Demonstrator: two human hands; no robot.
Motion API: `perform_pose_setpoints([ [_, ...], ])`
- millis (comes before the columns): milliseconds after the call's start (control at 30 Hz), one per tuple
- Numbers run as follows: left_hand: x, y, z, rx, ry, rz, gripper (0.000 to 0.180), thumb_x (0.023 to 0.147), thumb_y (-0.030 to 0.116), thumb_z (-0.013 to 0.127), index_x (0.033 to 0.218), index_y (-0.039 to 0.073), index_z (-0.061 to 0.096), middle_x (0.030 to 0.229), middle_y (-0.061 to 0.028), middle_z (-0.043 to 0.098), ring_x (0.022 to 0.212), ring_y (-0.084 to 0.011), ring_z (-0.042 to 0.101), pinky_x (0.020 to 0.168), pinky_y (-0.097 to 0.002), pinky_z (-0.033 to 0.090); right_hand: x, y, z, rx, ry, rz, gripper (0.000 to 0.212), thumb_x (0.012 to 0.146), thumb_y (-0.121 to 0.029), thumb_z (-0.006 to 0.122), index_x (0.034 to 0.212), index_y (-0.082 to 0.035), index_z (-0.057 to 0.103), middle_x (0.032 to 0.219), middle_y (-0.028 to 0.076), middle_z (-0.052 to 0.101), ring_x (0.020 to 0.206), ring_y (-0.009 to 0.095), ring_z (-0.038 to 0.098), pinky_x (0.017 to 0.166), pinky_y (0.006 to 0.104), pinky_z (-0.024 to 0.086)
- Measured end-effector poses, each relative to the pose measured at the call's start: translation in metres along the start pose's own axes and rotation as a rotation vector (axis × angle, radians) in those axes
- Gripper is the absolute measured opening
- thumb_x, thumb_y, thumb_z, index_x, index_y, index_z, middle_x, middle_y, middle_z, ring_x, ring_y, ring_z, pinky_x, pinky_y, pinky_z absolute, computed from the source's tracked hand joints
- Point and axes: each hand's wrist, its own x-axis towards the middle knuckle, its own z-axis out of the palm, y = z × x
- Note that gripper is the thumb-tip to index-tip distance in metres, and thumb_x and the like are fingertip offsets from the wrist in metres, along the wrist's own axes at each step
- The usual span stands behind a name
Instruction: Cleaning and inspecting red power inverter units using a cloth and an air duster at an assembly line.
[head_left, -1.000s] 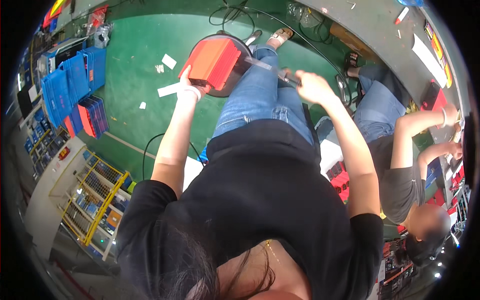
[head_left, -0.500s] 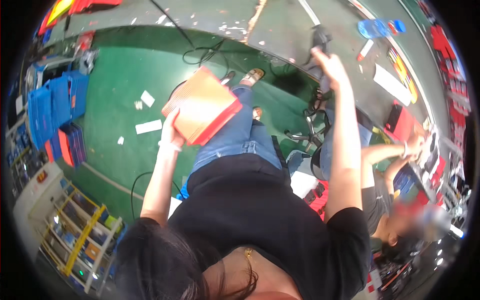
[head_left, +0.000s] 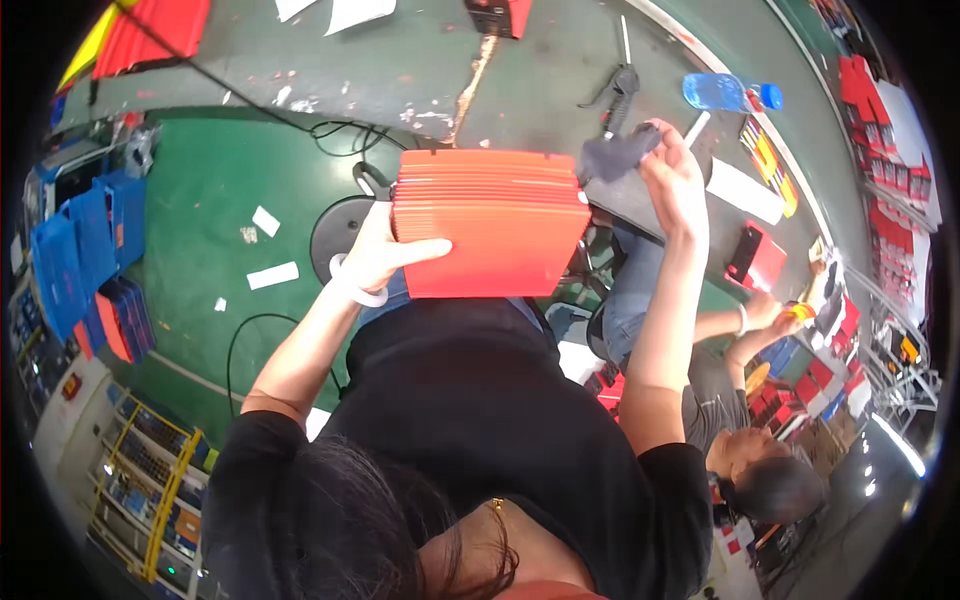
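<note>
My left hand (head_left: pixel 385 245) grips the left end of a red ribbed metal housing (head_left: pixel 490 225), its thumb lying across the front face. The housing is held level in front of my waist, its ribbed side upward. My right hand (head_left: pixel 672 175) pinches a dark grey cloth (head_left: pixel 620 153) just beyond the housing's right end, over the workbench edge. Beyond the cloth, a black air blow gun (head_left: pixel 620 95) with a thin metal nozzle lies on the grey workbench (head_left: pixel 390 70).
On the bench are a blue-capped water bottle (head_left: pixel 725 92), a white strip (head_left: pixel 745 190), and another red housing (head_left: pixel 500 15). A round black stool seat (head_left: pixel 335 235) stands below. At right, a co-worker's hands (head_left: pixel 785 315) are busy. Blue bins (head_left: pixel 85 240) stand left.
My left hand has raised and levelled the tilted housing, bringing it rightward. My right hand has come away from the blow gun, which lies on the bench, and now holds up the cloth.
</note>
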Motion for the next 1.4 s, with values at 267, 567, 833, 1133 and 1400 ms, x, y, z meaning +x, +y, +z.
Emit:
perform_pose_setpoints([
  [267,0.055,0.031,0.041,0.136,-0.346,-0.035,0.061,0.070,0.006,0.077,0.123,-0.002,0.047,0.112,-0.0085,0.059,0.099,-0.0140,0.057,0.089,-0.0305,0.046,-0.053,-0.051,0.042,-0.906,-0.148,-0.374,0.022,0.068,0.000,0.068,0.089,-0.006,0.067,0.082,0.005,0.054,0.073,0.018,0.056,0.061,0.0276,0.046],
  [567,0.091,0.035,0.074,0.513,-0.529,0.084,0.071,0.065,0.024,0.080,0.122,-0.001,0.047,0.112,-0.0123,0.058,0.104,-0.0195,0.055,0.093,-0.0334,0.042,-0.049,-0.073,0.033,-1.124,-0.153,-0.502,0.014,0.068,-0.004,0.066,0.080,-0.006,0.059,0.075,0.007,0.053,0.067,0.027,0.057,0.058,0.0337,0.046],
  [833,0.095,0.043,0.104,0.493,-0.584,0.040,0.062,0.065,0.023,0.080,0.114,-0.002,0.051,0.105,-0.0107,0.060,0.098,-0.0171,0.056,0.090,-0.0317,0.044,-0.031,-0.081,0.042,-1.104,-0.174,-0.610,0.012,0.072,-0.007,0.065,0.083,-0.005,0.062,0.078,0.007,0.052,0.071,0.025,0.058,0.062,0.0336,0.046],
  [1133,0.097,0.034,0.128,0.580,-0.656,0.057,0.065,0.067,0.017,0.079,0.120,-0.002,0.047,0.107,-0.0098,0.059,0.100,-0.0169,0.056,0.093,-0.0322,0.043,-0.060,-0.071,0.012,-1.014,-0.094,-0.813,0.010,0.077,-0.008,0.065,0.086,-0.007,0.066,0.080,0.005,0.055,0.070,0.023,0.058,0.061,0.0331,0.047],
  [1400,0.084,0.041,0.135,0.586,-0.612,-0.013,0.070,0.068,0.009,0.078,0.128,-0.001,0.042,0.118,-0.0089,0.056,0.108,-0.0163,0.052,0.096,-0.0321,0.041,-0.113,-0.039,-0.064,-1.007,-0.111,-0.669,0.017,0.075,-0.003,0.064,0.091,-0.008,0.066,0.080,0.006,0.055,0.073,0.024,0.058,0.063,0.0332,0.047],
])
